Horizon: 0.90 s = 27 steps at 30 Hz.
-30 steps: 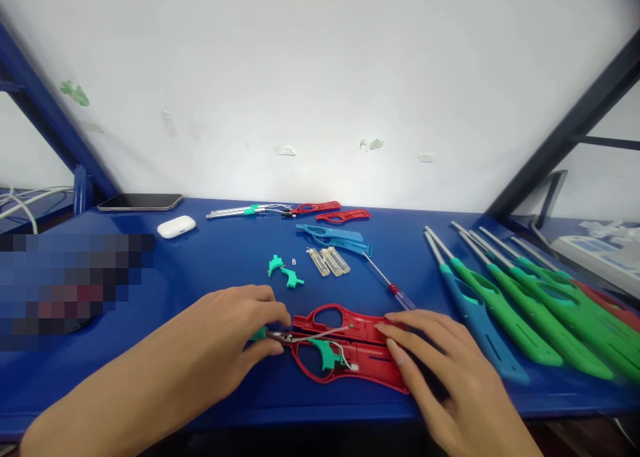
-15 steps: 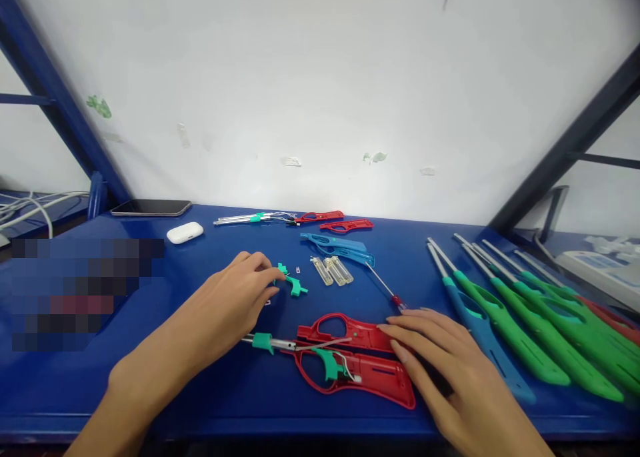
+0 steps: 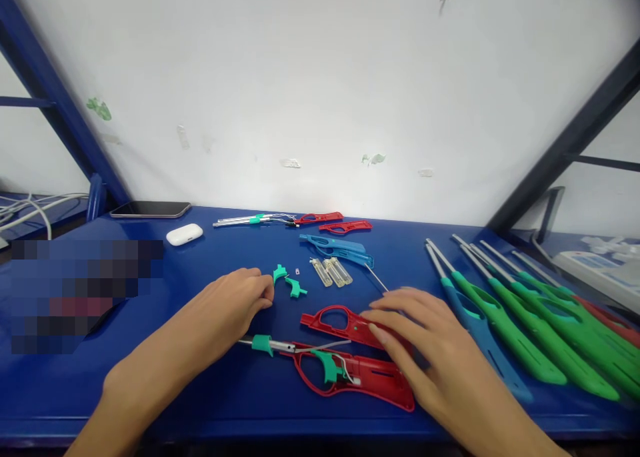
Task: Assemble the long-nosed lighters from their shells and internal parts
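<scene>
A pale wall (image 3: 320, 77) stands behind the blue table (image 3: 200, 390). At far left, a phone (image 3: 150, 209) lies beyond a white case (image 3: 185, 234). The left hand (image 3: 237, 303) is held just beside two green pieces (image 3: 296, 288), its fingers curled narrow; whether anything is pinched cannot be told. Near it, a metal tube (image 3: 280, 345) with a green collar (image 3: 262, 343) meets the near red shell half (image 3: 380, 383), where a green trigger (image 3: 327, 365) and white wire (image 3: 344, 361) are seated. The far red shell half (image 3: 357, 330) is touched by the fingertips of the right hand (image 3: 425, 337); whether it is gripped cannot be told. Farther right, a row of lighters (image 3: 530, 355) is laid out.

The wire could be trapped if the halves were pressed together over it. The trigger could be unseated by a tug on the tube, and the green pieces scattered by a brush of the left knuckles.

The near edge (image 3: 250, 431) runs close to the near half. Sideways room is limited by the lighters at right and is wider at left.
</scene>
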{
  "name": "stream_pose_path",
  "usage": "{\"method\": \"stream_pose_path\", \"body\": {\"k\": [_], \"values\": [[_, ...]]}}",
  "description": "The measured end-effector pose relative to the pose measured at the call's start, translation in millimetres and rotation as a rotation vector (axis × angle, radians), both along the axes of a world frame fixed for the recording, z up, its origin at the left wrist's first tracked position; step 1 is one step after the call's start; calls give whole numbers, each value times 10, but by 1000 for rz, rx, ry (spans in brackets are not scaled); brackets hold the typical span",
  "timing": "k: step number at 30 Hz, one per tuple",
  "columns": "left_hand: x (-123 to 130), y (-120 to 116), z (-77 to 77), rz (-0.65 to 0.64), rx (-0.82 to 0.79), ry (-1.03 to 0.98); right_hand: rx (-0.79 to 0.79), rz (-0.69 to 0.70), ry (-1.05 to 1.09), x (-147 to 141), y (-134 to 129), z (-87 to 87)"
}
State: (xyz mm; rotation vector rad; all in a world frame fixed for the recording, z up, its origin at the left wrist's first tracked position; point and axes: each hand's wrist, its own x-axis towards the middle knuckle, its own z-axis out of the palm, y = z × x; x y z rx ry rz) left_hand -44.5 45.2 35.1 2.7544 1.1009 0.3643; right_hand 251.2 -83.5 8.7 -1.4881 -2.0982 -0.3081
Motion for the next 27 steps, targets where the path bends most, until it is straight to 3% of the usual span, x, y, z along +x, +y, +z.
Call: {"method": "stream_pose_path", "body": {"k": [6,9,13,19,27], "values": [[26,22,-4,-34,9,-23,-128,-36,-166,-318,719,380],[48,26,17,-43,-6,-60,-168,-102,-270,-467,1040,399],[60,13,40,-60,5,-168,-201,-143,-336,-584,1214,326],[126,26,106,-45,26,-416,-202,-109,-195,-470,1091,410],[299,-222,249,85,-114,-740,-193,117,197,-342,487,509]]}}
